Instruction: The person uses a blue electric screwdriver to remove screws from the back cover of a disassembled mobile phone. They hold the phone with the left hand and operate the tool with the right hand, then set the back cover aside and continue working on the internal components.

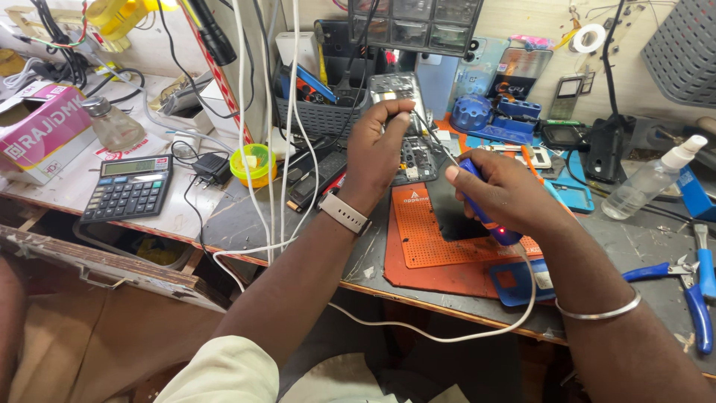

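Note:
My left hand (377, 145) holds up an opened phone (409, 134) with its circuit board showing, gripping it by the upper left edge above the bench. My right hand (507, 198) grips a blue soldering iron (485, 216) with a small red light on its handle. Its thin metal tip (432, 138) points up and left and touches the phone's board. A white cable (447, 328) runs from the iron's handle down over the bench edge. An orange work mat (425, 239) lies under both hands.
A calculator (128, 188) and a pink box (41, 130) sit at the left. A green-lidded yellow pot (253, 164) stands near hanging white cables (268, 149). A clear spray bottle (647, 183) and blue-handled pliers (690, 287) lie at the right. Parts drawers (418, 22) stand behind.

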